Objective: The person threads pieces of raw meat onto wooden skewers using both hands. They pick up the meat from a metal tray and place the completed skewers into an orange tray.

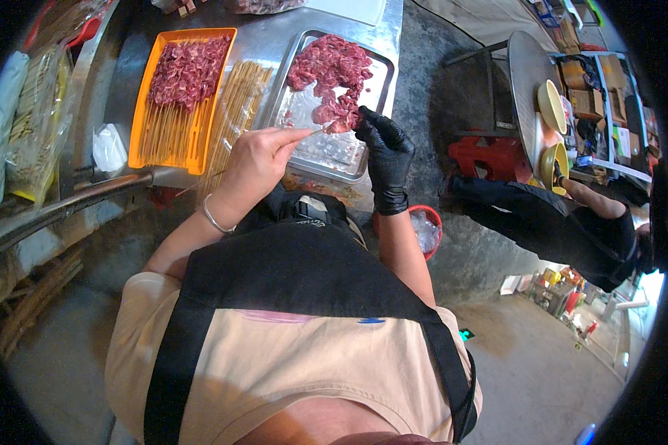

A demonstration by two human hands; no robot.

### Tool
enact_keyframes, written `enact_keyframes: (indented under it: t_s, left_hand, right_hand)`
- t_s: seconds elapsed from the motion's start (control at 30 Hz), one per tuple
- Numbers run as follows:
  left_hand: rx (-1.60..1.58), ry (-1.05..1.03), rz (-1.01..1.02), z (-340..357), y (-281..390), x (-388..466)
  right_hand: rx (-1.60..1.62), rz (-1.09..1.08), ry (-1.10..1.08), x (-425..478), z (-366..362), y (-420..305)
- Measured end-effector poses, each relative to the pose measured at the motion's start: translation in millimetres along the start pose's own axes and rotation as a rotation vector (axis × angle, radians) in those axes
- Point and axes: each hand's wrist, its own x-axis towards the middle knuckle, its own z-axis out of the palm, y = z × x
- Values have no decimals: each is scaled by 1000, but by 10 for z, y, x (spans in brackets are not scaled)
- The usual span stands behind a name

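My left hand [261, 158], bare and with a bracelet at the wrist, pinches a thin wooden skewer [200, 182] whose front end points at the raw meat. My right hand [388, 153], in a black glove, has its fingertips on a piece of raw meat [342, 123] at the skewer's front end. Both hands are over a metal tray [339, 156] with a pile of raw sliced meat [334, 58] in its far part. Left of the tray lie loose wooden skewers [239, 100]. Farther left, an orange tray [139, 128] holds rows of skewered meat [189, 72].
Packaged skewers [33, 111] and a white plastic packet [109, 147] are at the left. A red bucket with a clear plastic bag [426, 231] stands by my right forearm. At the right, another person [556, 222] reaches into a yellow bowl [551, 161] at a round table [526, 89].
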Motion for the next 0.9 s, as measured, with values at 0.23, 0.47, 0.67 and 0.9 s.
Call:
enact_keyframes:
  t_s: [0.23, 0.47, 0.67, 0.9]
  left_hand:
    - [184, -2, 65, 182, -6, -61]
    - [234, 65, 65, 299, -85, -21]
    - [238, 52, 112, 472, -273, -33]
    - [246, -76, -7, 221, -188, -193]
  right_hand:
    - [-422, -265, -52, -60, -2, 161]
    - [332, 274, 49, -78, 7, 114]
    - [541, 596, -141, -156, 60, 313]
    - [602, 720, -88, -102, -16, 541]
